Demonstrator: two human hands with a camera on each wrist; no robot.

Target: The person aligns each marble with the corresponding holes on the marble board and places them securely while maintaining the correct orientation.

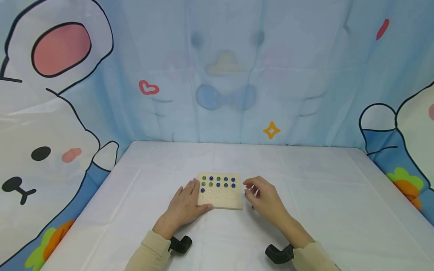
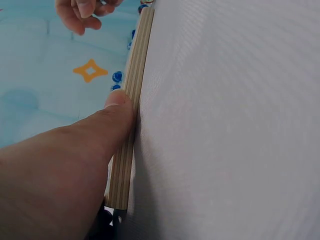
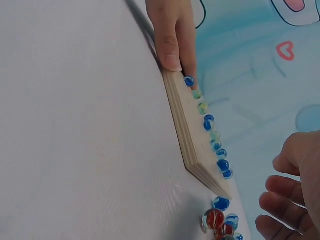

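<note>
Wooden peg board (image 1: 220, 195) lies flat near the middle of the white-covered table (image 1: 322, 210), its two far rows filled with blue and green marbles (image 1: 218, 181), near rows bare. Left hand (image 1: 184, 205) rests flat against the board's left edge, fingers straight, thumb (image 2: 117, 112) pressed on the near side edge, holding nothing. Right hand (image 1: 264, 197) hovers just off the board's right edge, fingers loosely curled above a small cluster of loose red and blue marbles (image 3: 220, 220); cannot tell if it pinches one; wide bare cloth beyond the board on every side.
</note>
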